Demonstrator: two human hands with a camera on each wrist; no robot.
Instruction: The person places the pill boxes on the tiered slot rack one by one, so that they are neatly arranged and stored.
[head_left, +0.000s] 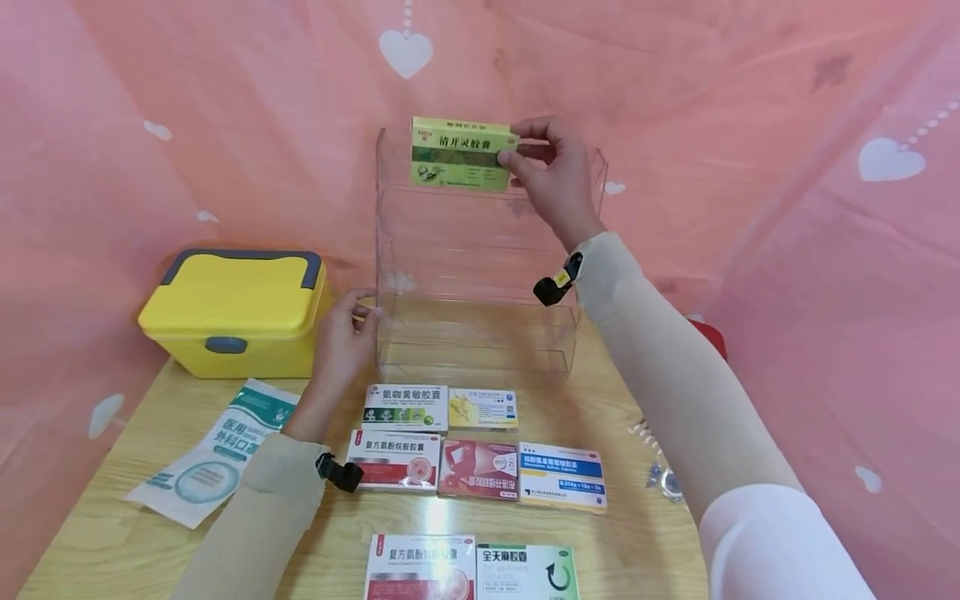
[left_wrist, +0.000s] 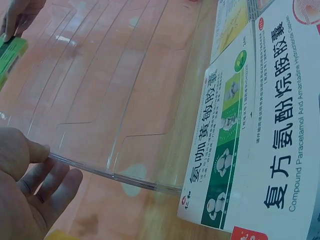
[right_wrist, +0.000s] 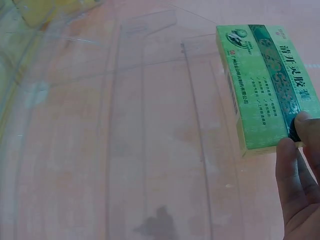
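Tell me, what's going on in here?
A person's right hand holds a green medicine box up by the top of a clear tiered rack, while the left hand holds its left edge. Other medicine boxes lie in rows on the table in front, and a yellow case stands to the left.

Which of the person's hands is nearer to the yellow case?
Left. The left hand is just right of the yellow case, at the clear rack's side edge; the right hand is farther off, holding a green box near the rack's top.
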